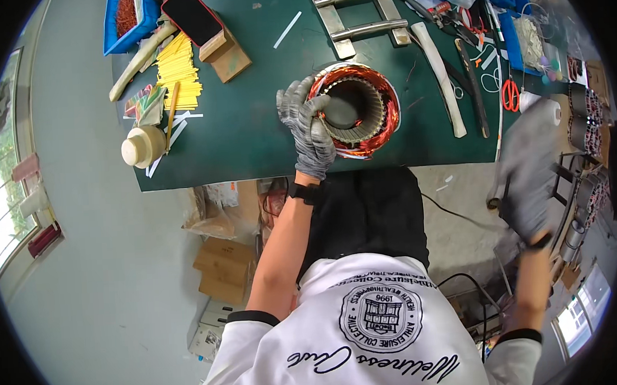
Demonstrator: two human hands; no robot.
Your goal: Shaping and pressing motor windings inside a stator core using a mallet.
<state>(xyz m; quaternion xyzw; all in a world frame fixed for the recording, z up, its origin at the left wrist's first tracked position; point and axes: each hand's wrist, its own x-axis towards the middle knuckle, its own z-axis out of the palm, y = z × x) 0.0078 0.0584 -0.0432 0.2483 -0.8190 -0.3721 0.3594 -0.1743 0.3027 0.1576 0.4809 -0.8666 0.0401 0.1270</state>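
A motor stator [387, 124] with copper windings around its ridged metal bore lies near the front edge of the green table, its round opening facing up. My left hand [308, 127], in a grey glove, is closed on the stator's left rim, with its thumb side at the bore. Away to the right, my gloved right hand [530, 169] is off the table's front right corner. Motion smears its fingers, so whether it holds anything does not show.
Behind the stator lies a metal frame [367, 32] with two bars. Right of it are a pale stick [438, 80], a dark stick [472, 89] and red-handled scissors [510, 95]. Yellow strips [178, 71], a wooden block [228, 56] and a phone [191, 17] occupy the left.
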